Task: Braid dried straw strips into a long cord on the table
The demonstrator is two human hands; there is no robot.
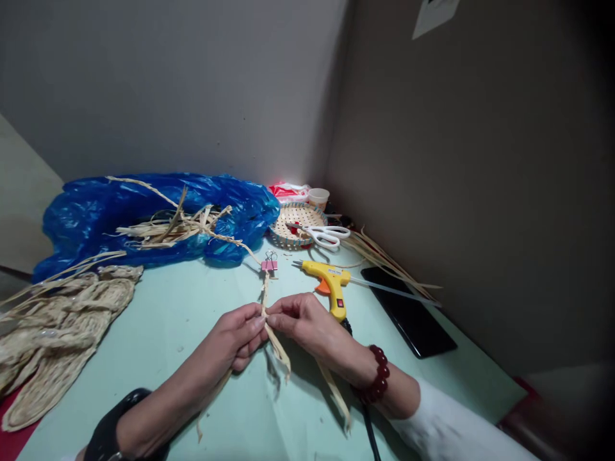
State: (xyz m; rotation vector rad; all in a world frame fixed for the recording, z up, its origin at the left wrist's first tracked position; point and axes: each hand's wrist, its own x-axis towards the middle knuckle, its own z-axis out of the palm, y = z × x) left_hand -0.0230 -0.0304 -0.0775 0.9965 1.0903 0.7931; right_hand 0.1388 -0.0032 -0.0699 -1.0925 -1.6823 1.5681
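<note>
A braid of pale dried plant fibre [265, 291] runs down from a pink binder clip [270, 265] toward me. My left hand [245, 334] pinches the braid's lower end between thumb and fingers. Right beside it, my right hand [302, 321] is closed on the same fibre, fingertips almost touching the left thumb. Loose strands [280, 353] hang below both hands, one to the left and one under my right wrist. What lies inside the curled fingers is partly hidden.
Behind lies a blue plastic bag [163, 186] with fibre strips. Woven fibre pieces [72, 336] lie left. White scissors [327, 237] rest on a round basket [283, 240]. A yellow glue gun [336, 282] and a black tablet-like slab [413, 320] are on the right, before the wall.
</note>
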